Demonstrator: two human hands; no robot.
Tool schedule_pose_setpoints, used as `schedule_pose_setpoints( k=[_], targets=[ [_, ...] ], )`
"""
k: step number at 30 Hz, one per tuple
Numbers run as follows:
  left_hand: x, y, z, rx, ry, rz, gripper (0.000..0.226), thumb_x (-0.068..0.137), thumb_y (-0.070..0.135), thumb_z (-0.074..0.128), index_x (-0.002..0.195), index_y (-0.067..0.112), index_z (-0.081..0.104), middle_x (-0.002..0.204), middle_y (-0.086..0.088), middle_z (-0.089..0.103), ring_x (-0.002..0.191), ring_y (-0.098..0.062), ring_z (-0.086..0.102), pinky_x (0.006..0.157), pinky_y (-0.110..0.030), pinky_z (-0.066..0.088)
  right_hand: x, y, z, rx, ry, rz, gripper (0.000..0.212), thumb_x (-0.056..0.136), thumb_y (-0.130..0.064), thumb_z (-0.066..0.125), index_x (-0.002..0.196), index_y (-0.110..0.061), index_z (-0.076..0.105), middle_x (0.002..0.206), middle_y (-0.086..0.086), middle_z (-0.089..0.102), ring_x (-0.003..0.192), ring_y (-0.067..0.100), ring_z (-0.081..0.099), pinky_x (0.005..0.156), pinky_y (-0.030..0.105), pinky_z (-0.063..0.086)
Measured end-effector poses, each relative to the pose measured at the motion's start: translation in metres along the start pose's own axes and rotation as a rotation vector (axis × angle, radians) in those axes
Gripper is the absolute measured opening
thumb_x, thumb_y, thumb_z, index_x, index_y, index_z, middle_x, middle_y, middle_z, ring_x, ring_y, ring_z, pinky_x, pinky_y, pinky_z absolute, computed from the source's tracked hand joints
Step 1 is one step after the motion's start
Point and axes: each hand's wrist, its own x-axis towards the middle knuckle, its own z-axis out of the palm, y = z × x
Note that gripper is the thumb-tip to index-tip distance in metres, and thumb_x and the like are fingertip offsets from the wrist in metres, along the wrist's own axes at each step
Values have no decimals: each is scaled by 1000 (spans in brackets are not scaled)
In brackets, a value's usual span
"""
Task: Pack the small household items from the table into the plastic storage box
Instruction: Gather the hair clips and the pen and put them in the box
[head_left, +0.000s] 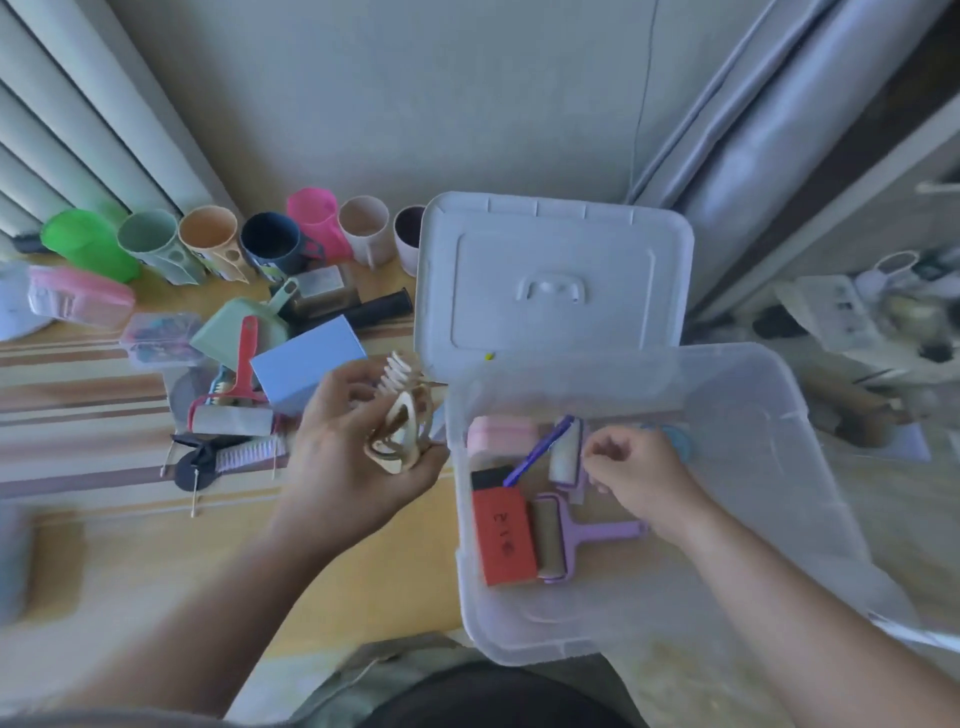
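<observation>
Left hand (358, 457) grips beige plastic claw hair clips (397, 426); right hand (631, 478) pinches white lint roller (566, 452) inside clear plastic storage box (779, 415). Best drop clips into bare box corner.

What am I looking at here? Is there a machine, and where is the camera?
There is no machine: this is one picture from a camera worn on a person's head, looking down at their two bare hands. The left hand holds a beige hair claw clip in its grip above the table. The right hand reaches inside the clear plastic storage box, fingers curled beside a small lint roller; whether it pinches anything is unclear. Already in the box lie a red block and a purple roller. The box's lid stands open behind it. Still on the table are a row of cups, a blue box and a green dustpan.
</observation>
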Motion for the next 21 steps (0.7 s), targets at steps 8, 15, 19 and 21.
schedule_pose_setpoints(
  k=[8, 15, 19, 21],
  targets=[
    [7, 80, 123, 92, -238, 213, 44, 66, 50, 80, 103, 27, 75, 124, -3, 55, 99, -23, 60, 90, -40, 52, 8, 60, -45, 130, -119, -18, 28, 74, -23, 69, 94, -41, 74, 83, -4, 70, 66, 13, 58, 71, 34, 48],
    [-5, 103, 181, -87, -659, -34, 29, 71, 48, 81, 93, 31, 77, 119, 17, 57, 105, 8, 54, 92, -24, 48, 8, 57, -66, -22, -403, -348, 64, 79, -16, 81, 135, -36, 59, 113, -3, 70, 87, 10, 68, 84, 31, 56],
    [-5, 110, 185, -228, -748, -180, 26, 78, 41, 78, 100, 29, 73, 95, 7, 71, 83, -5, 64, 79, -33, 54, 9, 69, -72, -163, -312, -388, 25, 77, -28, 80, 97, -37, 69, 85, -12, 64, 76, 1, 60, 71, 30, 52],
    [-6, 110, 183, -261, -714, -184, 18, 83, 37, 78, 96, 28, 70, 83, 7, 68, 72, -4, 58, 73, -27, 51, 14, 77, -88, -304, -290, -314, 23, 77, -23, 81, 88, -34, 63, 77, -11, 61, 70, 0, 57, 65, 26, 48]
  ],
)
